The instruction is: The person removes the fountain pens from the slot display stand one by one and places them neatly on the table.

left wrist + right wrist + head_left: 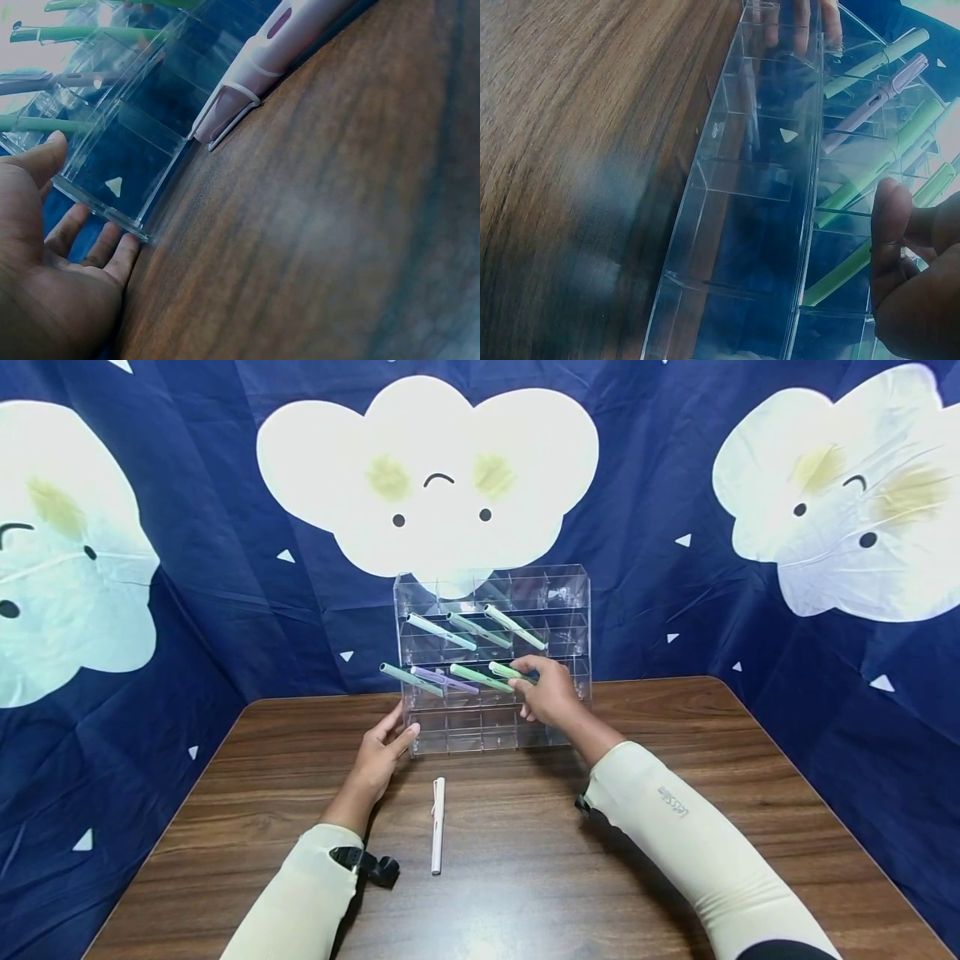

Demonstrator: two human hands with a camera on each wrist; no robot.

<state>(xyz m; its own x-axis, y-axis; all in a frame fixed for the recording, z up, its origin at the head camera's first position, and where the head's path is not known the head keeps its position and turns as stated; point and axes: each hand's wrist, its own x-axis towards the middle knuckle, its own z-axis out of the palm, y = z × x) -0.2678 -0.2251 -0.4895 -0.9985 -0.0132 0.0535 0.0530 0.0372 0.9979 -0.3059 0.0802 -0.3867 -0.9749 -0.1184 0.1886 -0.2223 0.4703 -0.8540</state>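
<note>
A clear tiered pen rack [465, 739] stands upright on the table, with pens slanting in its two middle tiers. My left hand [378, 752] holds the rack's lower left edge, thumb at the front and fingers round the side. On the lower filled tier, my right hand [551, 692] pinches a light green pen [501, 670] whose lower end lies in a compartment. Left of it lean another green pen [480, 677], a purple pen [446, 680] and a teal pen [411, 678]. A pale pink pen [438, 827] lies on the table before the rack.
The tier above holds a light blue pen [441, 632], a grey-green pen [478, 630] and a pale green pen [515, 627]. Behind the wooden table [675, 810] hangs a dark blue curtain [645, 610] with white clouds.
</note>
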